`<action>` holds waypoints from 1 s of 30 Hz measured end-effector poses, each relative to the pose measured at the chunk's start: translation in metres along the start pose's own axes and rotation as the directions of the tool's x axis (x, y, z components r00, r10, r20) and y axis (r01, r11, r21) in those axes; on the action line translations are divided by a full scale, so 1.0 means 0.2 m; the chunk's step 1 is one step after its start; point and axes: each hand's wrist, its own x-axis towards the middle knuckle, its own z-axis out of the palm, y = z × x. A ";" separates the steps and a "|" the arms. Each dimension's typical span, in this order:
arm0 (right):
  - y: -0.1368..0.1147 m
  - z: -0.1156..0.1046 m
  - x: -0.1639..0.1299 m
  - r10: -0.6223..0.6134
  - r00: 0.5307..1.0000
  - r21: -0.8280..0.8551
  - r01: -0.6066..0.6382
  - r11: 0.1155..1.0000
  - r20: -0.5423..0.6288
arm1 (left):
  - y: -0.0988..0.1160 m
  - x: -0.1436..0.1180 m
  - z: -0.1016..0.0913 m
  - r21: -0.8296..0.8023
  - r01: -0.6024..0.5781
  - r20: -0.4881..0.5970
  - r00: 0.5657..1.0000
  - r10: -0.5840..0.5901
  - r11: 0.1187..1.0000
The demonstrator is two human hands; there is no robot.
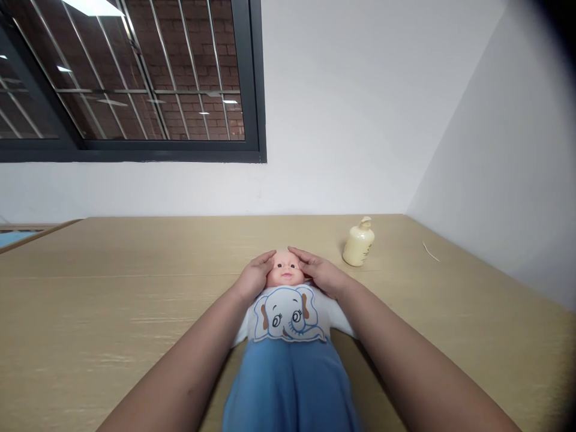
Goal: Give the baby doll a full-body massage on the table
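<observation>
A baby doll (287, 274) lies on its back on the table, its head towards the wall. It wears a white top with an elephant face on the chest, and blue bottoms (290, 384). My left hand (257, 275) cups the left side of its head in the picture, fingers along the forehead and temple. On the opposite side, my right hand (321, 271) holds the head in the same way, thumb beside the eye. Between the two hands the doll's eyes and mouth show. Parts of my fingers behind the head are hidden.
A cream pump bottle (359, 245) stands on the tan table (112, 288), right of the doll's head. Farther right lies a thin pale strip (431, 251). White walls (342, 120) border the table behind and at right; a barred window (171, 78) is at upper left.
</observation>
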 end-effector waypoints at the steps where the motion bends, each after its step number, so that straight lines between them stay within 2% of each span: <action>1: 0.00 0.00 0.00 -0.014 1.000 -0.030 0.014 0.999 -0.004 | 0.00 0.00 0.00 0.024 -0.009 -0.010 1.000 0.009 1.000; 4: 0.00 0.00 0.02 -0.147 0.985 -0.207 0.126 0.970 -0.086 | 0.01 0.00 0.00 0.123 -0.062 -0.053 0.996 0.069 0.991; 6: -0.01 0.00 0.03 -0.266 0.942 -0.367 0.177 0.913 -0.206 | 0.04 -0.01 0.00 0.215 -0.114 -0.106 0.985 0.139 0.970; 9: -0.04 0.00 0.02 -0.386 0.849 -0.550 0.140 0.823 -0.361 | 0.08 -0.02 -0.03 0.363 -0.175 -0.197 0.945 0.259 0.915; 12: -0.07 0.02 -0.01 -0.425 0.819 -0.652 0.085 0.753 -0.385 | 0.12 -0.05 -0.04 0.468 -0.204 -0.195 0.925 0.325 0.860; 16: -0.11 0.06 -0.05 -0.411 0.865 -0.694 0.107 0.712 -0.288 | 0.14 -0.09 -0.03 0.529 -0.228 -0.069 0.948 0.310 0.817; 20: -0.13 0.08 -0.07 -0.389 0.912 -0.635 0.224 0.739 -0.131 | 0.14 -0.12 -0.02 0.446 -0.229 0.086 0.973 0.214 0.865; 23: -0.11 0.06 -0.07 -0.303 0.953 -0.554 0.242 0.796 -0.019 | 0.14 -0.11 -0.02 0.352 -0.197 0.107 0.980 0.169 0.915; 25: -0.09 0.05 -0.07 -0.252 0.968 -0.513 0.215 0.831 -0.003 | 0.14 -0.11 -0.03 0.327 -0.190 0.099 0.981 0.166 0.926; 30: -0.09 0.05 -0.06 -0.176 0.984 -0.540 0.154 0.827 0.012 | 0.15 -0.11 -0.03 0.435 -0.228 0.081 0.973 0.215 0.871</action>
